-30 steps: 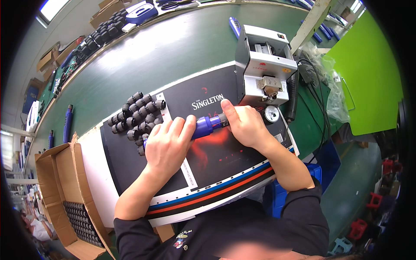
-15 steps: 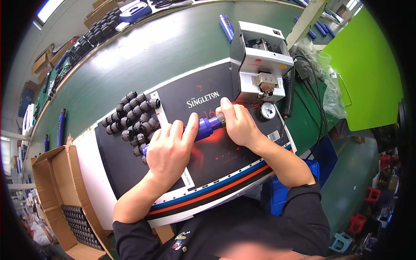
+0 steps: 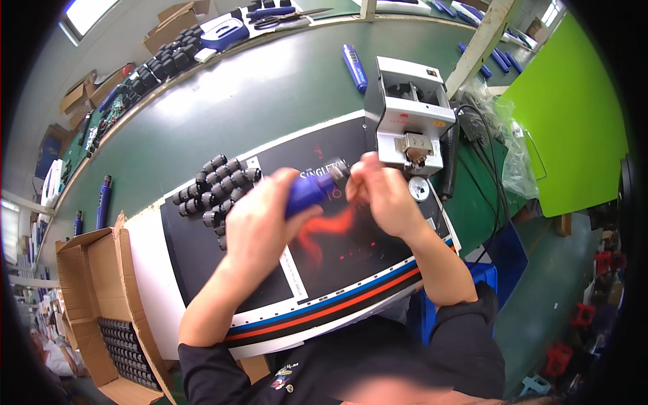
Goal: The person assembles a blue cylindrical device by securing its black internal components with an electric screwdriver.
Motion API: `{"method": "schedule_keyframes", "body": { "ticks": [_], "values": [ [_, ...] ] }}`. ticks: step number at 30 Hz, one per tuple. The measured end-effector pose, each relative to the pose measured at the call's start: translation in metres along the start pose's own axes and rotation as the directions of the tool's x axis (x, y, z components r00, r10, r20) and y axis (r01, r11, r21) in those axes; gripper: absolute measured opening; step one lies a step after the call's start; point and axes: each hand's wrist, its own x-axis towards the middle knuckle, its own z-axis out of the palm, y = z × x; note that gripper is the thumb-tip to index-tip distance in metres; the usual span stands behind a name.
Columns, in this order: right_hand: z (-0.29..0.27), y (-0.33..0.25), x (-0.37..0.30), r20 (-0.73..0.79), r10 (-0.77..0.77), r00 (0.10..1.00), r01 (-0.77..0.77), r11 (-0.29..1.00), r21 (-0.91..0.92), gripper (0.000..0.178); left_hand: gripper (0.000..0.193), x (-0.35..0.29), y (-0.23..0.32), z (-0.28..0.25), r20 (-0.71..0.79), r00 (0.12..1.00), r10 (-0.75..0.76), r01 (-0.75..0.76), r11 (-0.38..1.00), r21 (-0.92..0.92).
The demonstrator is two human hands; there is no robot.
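Note:
My left hand is wrapped round a blue cylindrical handheld device, which points up and to the right. A dark grey ring-like end sits at the tip of the device, blurred by motion. Close beside that tip is my right hand, its fingers curled together. What they hold, if anything, is hidden. Left of my left hand, a cluster of short black ring-shaped parts lies on the black printed mat.
A white and grey bench machine stands at the right, with a round dial gauge before it. Another blue device lies behind. An open cardboard box holding black parts is at the left. Cables run along the right.
The right hand's fingers have shifted slightly off the device's tip and curled. My left hand has turned, its index finger no longer stretched along the device. The whole view has shifted a little.

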Motion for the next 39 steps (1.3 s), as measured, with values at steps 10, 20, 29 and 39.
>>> {"method": "schedule_keyframes", "body": {
  "ticks": [10, 20, 29, 39],
  "values": [
    [-0.117, 0.034, 0.012, -0.741, -0.229, 0.631, -0.213, 0.867, -0.450, 0.020, 0.076, 0.095, -0.298, 0.003, -0.009, 0.572, -0.820, 0.783, 0.543, 0.302],
    [-0.136, 0.069, 0.009, -0.645, 0.263, 0.717, -0.667, 0.527, -0.526, 0.052, 0.060, 0.220, -0.128, 0.115, 0.092, 0.981, -0.171, 0.149, 0.968, 0.203],
    [-0.162, 0.081, 0.007, -0.637, 0.167, 0.752, -0.187, 0.982, 0.037, 0.033, 0.042, 0.229, -0.035, 0.192, 0.055, 0.952, -0.300, 0.286, 0.942, 0.178],
    [-0.152, 0.008, -0.007, -0.756, -0.109, 0.645, 0.742, 0.328, 0.585, 0.052, 0.045, 0.111, -0.018, 0.062, 0.231, 0.901, -0.367, 0.430, 0.690, -0.583]
  ]
}}
